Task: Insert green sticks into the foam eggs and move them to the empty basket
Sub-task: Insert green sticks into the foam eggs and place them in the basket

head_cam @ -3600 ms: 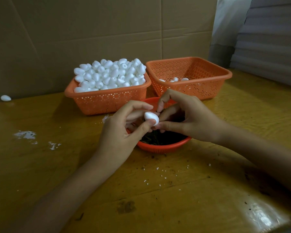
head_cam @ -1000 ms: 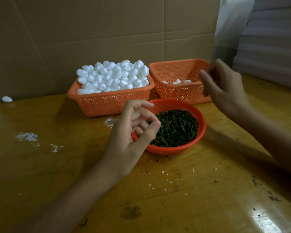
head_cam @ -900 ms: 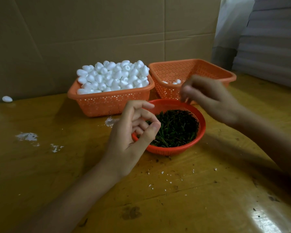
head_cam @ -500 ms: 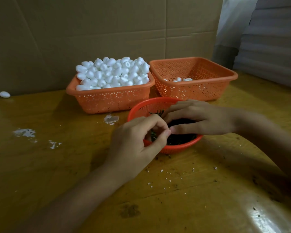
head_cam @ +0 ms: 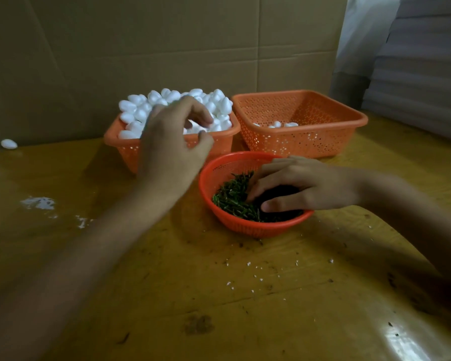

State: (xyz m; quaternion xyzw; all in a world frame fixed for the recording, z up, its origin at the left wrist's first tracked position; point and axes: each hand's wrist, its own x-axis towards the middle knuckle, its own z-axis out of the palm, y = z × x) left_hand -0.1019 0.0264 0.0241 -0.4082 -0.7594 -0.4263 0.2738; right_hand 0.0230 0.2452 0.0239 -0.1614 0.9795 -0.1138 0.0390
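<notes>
Over the basket (head_cam: 130,152) of eggs (head_cam: 138,105) the left hand (head_cam: 172,147) is held loosely curled, gripping nothing, while the right hand (head_cam: 305,183) is dipped among sticks (head_cam: 232,199) in the bowl (head_cam: 245,226), grasp unclear.

In front of me, the varnished yellow-brown wooden table (head_cam: 245,308) is scuffed with dark marks and dotted with white crumbs (head_cam: 38,203). A bright glare (head_cam: 401,337) sits at its near right. Brown cardboard (head_cam: 141,48) closes off the far side, its seams showing. At the far right I see stacked grey sheets (head_cam: 422,61) and a pale hanging sheet (head_cam: 359,29). The light is dim.
</notes>
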